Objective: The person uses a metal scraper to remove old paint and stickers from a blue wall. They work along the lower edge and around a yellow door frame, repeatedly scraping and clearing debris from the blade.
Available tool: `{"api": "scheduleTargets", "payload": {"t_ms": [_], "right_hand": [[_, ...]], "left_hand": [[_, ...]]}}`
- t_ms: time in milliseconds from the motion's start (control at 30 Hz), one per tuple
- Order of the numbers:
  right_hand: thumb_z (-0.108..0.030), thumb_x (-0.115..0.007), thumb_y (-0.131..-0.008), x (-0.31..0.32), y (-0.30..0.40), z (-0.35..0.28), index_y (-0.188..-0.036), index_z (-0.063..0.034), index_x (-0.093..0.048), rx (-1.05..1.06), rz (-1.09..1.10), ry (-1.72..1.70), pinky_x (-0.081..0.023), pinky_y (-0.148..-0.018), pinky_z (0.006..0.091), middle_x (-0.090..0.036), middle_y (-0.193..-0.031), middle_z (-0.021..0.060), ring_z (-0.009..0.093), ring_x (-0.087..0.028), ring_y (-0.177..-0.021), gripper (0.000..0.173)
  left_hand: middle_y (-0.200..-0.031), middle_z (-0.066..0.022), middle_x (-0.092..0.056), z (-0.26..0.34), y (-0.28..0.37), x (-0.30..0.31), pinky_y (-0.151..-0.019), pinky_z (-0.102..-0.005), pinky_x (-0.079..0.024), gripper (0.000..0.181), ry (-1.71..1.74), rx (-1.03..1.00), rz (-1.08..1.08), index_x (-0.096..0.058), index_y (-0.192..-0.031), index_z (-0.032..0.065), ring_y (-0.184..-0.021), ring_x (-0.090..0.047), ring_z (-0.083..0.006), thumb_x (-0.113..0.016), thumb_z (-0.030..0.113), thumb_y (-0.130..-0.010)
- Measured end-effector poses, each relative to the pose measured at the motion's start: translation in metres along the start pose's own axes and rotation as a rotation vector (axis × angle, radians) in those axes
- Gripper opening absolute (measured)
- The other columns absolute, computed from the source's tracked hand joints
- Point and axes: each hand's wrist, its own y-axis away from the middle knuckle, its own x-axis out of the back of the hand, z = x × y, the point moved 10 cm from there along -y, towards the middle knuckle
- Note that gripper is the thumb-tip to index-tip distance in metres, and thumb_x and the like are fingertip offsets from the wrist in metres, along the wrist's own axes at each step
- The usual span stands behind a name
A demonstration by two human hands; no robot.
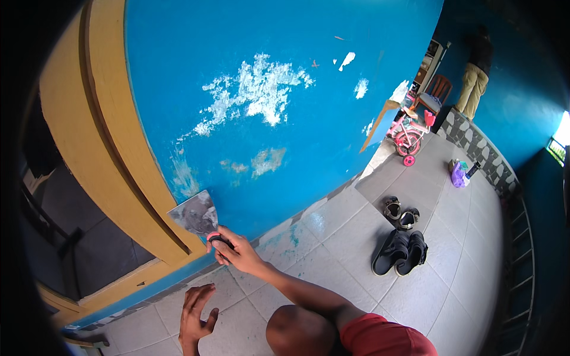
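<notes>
My right hand grips the black and red handle of a wide scraper. Its stained metal blade lies by the left edge of the blue wall, close to the yellow wooden frame; whether the edge touches the wall I cannot tell. Above the blade the paint is scuffed, and a large bare white patch shows higher up. A greyish patch sits lower on the wall. My left hand holds nothing, its fingers apart, over the floor tiles below the frame.
Blue paint flakes lie on the tiled floor along the wall. Black sandals and a smaller pair stand to the right. Farther off are a pink child's bicycle, a purple bag, a wooden chair and a person standing on a ledge.
</notes>
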Motion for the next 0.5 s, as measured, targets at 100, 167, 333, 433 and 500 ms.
{"api": "scheduleTargets", "payload": {"t_ms": [100,167,333,433,500], "right_hand": [[-0.020,-0.049,-0.111,-0.008,-0.009,-0.020,-0.119,0.0004,-0.053,0.052,0.071,-0.035,-0.046,-0.052,0.0239,-0.068,-0.093,0.0071,0.008,-0.060,-0.064,0.023],[-0.022,-0.049,-0.111,0.000,-0.011,-0.005,-0.116,0.0004,-0.054,0.071,0.040,0.008,-0.045,-0.050,0.0249,-0.067,-0.091,0.0067,0.008,-0.060,-0.063,0.023],[-0.029,-0.052,-0.110,0.001,-0.015,0.002,-0.110,-0.0022,-0.056,-0.021,0.121,-0.043,-0.041,-0.044,0.0264,-0.065,-0.079,0.0052,0.007,-0.055,-0.053,0.028],[-0.034,-0.053,-0.109,0.005,-0.019,0.004,-0.106,-0.0039,-0.056,-0.048,0.124,0.052,-0.037,-0.041,0.0257,-0.061,-0.070,0.0043,0.007,-0.050,-0.047,0.030],[-0.036,-0.051,-0.110,0.001,-0.019,-0.007,-0.106,-0.0048,-0.054,0.007,0.112,0.070,-0.035,-0.040,0.0251,-0.058,-0.066,0.0050,0.006,-0.047,-0.045,0.031]], "left_hand": [[-0.132,-0.0174,-0.065,0.000,0.003,0.001,-0.104,-0.0463,-0.046,0.061,-0.010,0.011,0.001,-0.063,-0.130,0.0015,-0.119,-0.058,-0.0392,-0.073,0.000,-0.069],[-0.132,-0.0168,-0.065,0.002,-0.002,-0.002,-0.104,-0.0461,-0.046,0.061,-0.012,0.018,-0.003,-0.063,-0.130,0.0019,-0.120,-0.058,-0.0384,-0.073,0.000,-0.071],[-0.134,-0.0153,-0.065,0.007,-0.009,-0.004,-0.107,-0.0467,-0.045,0.062,0.000,0.017,-0.031,-0.062,-0.132,0.0042,-0.120,-0.060,-0.0363,-0.074,-0.003,-0.072],[-0.136,-0.0129,-0.064,0.003,-0.003,0.000,-0.108,-0.0459,-0.045,0.062,0.008,0.034,-0.044,-0.062,-0.133,0.0052,-0.122,-0.059,-0.0351,-0.075,-0.001,-0.073],[-0.136,-0.0113,-0.064,0.002,0.001,0.001,-0.108,-0.0450,-0.045,0.060,0.018,0.062,-0.040,-0.063,-0.134,0.0059,-0.124,-0.058,-0.0339,-0.076,0.002,-0.075]]}}
